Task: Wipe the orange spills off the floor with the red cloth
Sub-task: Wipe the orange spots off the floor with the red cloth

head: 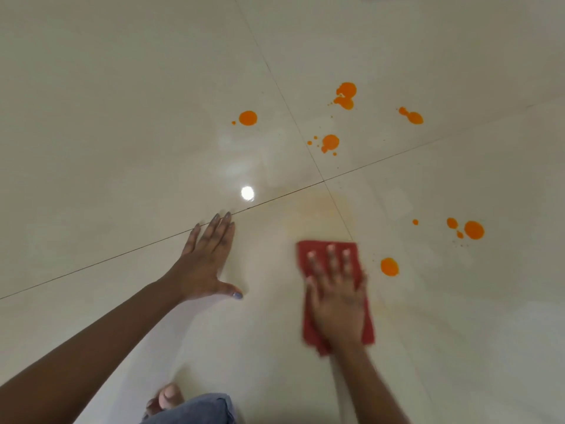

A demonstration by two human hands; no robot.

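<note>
At the bottom edge, a bare foot (167,398) shows beside a blue denim hem (195,408) on the pale tiled floor (107,117).

Just beyond, the right hand (337,298) lies flat on the red cloth (331,328), palm down, fingers spread and extended forward, pressing the cloth against the tile rather than gripping it. The hand is motion-blurred, so how the thumb sits is hard to tell; it seems to lie along the cloth's left edge. The cloth is a folded rectangle with its far edge past the fingertips and its near corner under the wrist.

To the left, the left hand (206,266) rests open on the floor, fingers together pointing forward, thumb splayed out to the side, holding nothing. Its fingertips reach a dark grout line (122,258).

Just right of the cloth is one round orange spill (389,266). Farther right lies a larger drop with small splashes (474,230). A faint yellowish smear (321,206) marks the tile ahead of the cloth, near the grout crossing.

Well beyond sit four more orange patches: one left of the grout line (248,118), one central (330,142), a double blot (345,95) and a far-right one (411,116). A bright light reflection (247,193) glints on the tile.
</note>
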